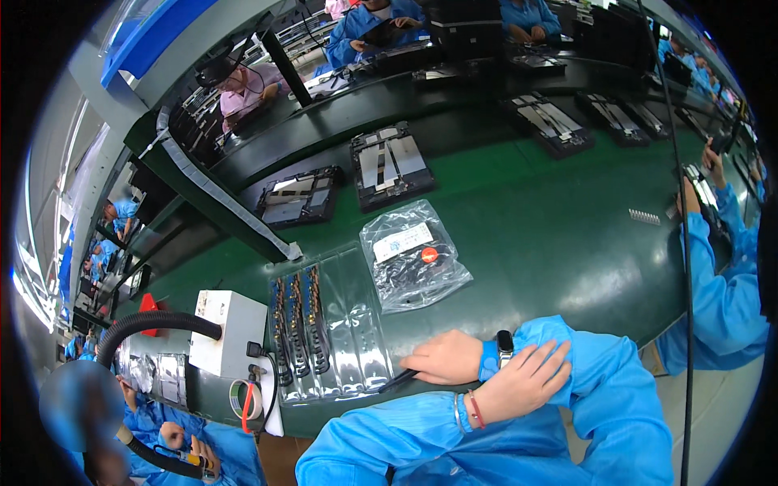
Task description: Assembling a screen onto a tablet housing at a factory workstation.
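My right hand [444, 357], with a blue-strapped watch on its wrist, reaches left across my body and grips a thin black tool [397, 379]. The tool's tip lies at the near right corner of a clear plastic tray [344, 324], which holds rows of small dark and gold parts in its left half. My left hand [527, 379], with a red bracelet on its wrist, rests with fingers spread on my right blue sleeve and holds nothing. Beyond the tray lies a clear plastic bag [413, 257] with a white label and a red sticker.
A white box [231, 330] with a black hose [154, 324] stands left of the tray. Dark panels [389, 164] [300, 197] lie further back on the green belt [551, 235]. A co-worker's blue sleeve [721, 283] is at the right; another person works at the lower left.
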### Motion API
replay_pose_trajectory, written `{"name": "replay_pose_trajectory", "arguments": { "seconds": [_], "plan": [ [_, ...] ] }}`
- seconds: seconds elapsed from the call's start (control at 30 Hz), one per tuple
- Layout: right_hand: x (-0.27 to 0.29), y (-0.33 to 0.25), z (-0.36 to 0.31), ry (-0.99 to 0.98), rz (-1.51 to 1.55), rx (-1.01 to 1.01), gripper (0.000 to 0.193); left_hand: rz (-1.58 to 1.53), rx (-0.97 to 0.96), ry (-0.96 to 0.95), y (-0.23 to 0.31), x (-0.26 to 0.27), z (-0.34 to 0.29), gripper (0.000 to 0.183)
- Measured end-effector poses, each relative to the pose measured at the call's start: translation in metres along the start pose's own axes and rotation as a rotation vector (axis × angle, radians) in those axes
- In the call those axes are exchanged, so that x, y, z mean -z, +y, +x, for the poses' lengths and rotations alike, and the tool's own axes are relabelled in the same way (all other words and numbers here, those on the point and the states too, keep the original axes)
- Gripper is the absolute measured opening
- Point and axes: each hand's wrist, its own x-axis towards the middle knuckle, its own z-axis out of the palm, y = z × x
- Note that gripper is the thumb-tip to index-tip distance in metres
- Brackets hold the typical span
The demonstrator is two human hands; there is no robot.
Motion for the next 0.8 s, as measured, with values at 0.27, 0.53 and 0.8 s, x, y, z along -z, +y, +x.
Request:
{"name": "replay_pose_trajectory", "arguments": {
  "seconds": [0.27, 0.53, 0.8],
  "plan": [
    [0.006, 0.001, 0.000, -0.015, 0.022, 0.005, 0.025, 0.118, 0.029, 0.021, 0.029, 0.001, -0.010, 0.042],
    [0.007, 0.000, 0.001, -0.025, 0.066, 0.019, 0.026, 0.139, -0.054, -0.099, 0.025, -0.008, -0.014, 0.048],
    [0.011, -0.003, 0.001, -0.067, 0.094, -0.019, 0.018, 0.097, -0.058, -0.082, 0.024, -0.011, -0.015, 0.048]
  ]
}}
